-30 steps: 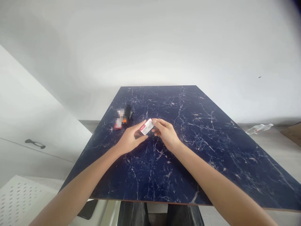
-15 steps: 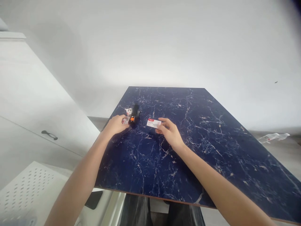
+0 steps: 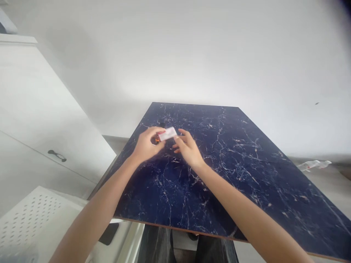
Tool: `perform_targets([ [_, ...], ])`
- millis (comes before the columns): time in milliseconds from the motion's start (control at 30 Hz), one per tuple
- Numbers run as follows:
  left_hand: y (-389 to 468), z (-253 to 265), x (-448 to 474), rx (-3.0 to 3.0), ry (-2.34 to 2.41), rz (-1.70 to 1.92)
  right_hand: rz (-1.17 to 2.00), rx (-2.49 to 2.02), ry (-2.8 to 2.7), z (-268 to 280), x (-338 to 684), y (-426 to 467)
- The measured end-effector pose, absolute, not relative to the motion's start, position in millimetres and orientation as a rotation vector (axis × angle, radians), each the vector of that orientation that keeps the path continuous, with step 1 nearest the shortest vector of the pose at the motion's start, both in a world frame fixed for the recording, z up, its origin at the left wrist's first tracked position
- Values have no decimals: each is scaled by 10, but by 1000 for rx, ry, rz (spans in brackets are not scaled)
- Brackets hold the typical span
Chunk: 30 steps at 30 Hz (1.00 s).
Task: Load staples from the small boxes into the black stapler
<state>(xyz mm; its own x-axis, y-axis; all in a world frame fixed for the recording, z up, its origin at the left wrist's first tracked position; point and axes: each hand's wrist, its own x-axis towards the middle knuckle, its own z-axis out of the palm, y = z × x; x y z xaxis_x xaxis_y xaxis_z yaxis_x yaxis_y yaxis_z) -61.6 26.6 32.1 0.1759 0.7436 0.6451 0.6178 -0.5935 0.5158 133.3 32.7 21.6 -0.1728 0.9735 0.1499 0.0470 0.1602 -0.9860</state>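
Observation:
A small flat white card (image 3: 168, 134) with a red band at its left end is held slightly tilted above the table, its print blurred. My left hand (image 3: 148, 145) curves round the card's left end, fingertips at its upper edge and thumb below. At the card's lower right corner, my right hand (image 3: 189, 149) pinches with its thumb, the other fingers loosely spread. A dark object with an orange patch (image 3: 157, 139) shows in the gap of my left hand, mostly hidden behind it.
The blue marble-patterned table (image 3: 219, 153) stands against a pale wall. To the left is a white cabinet with a dark handle (image 3: 57, 155). A dark flat object (image 3: 109, 233) lies on a white surface below left. Clear crumpled plastic (image 3: 315, 165) is beyond the right edge.
My right hand has moved left with the card. My left hand has shifted right and up, from beside the dark object to the card's left end, covering most of that object.

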Motion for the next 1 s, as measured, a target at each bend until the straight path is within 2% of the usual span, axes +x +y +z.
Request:
perform_targets([
  [100, 118, 243, -319, 2233, 1059, 1230, 1354, -905, -1350, 142, 1685, 313],
  [267, 73, 83, -123, 1590, 759, 1042, 1460, -850, -1177, -33, 1900, 287],
  [433, 141, 26, -155, 1428, 856, 1053, 1530, -818, -1171, -34, 1909, 280],
  [1000, 192, -27, -133, 1226, 1045, 1217, 1375, -897, -1187, 107, 1997, 283],
])
